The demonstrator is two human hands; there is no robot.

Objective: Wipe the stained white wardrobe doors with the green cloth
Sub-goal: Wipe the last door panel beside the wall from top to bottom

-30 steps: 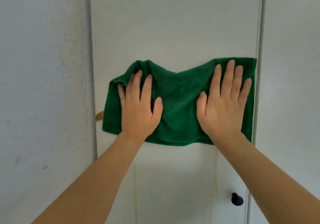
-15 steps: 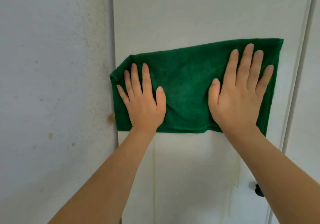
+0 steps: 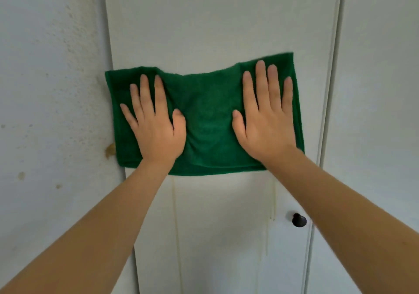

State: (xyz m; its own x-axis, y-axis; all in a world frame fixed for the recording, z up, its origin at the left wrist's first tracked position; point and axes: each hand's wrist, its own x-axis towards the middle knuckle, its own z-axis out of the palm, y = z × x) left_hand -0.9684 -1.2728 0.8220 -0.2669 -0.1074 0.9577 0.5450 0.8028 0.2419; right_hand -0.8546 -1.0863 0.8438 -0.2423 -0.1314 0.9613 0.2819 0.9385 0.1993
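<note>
Green cloth (image 3: 208,121) long axis horizontal on wardrobe door (image 3: 222,21), left hand (image 3: 156,125), right hand (image 3: 265,121) pressing flat, fingers straight.

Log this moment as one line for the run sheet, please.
step: wiping | left hand: flat on cloth | right hand: flat on cloth | door: drip marks below cloth | knob: untouched

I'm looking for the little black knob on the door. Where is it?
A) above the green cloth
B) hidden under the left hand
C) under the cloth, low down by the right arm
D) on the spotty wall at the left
C: the black knob sits on the white door well below the green cloth, beside the right forearm.
</note>
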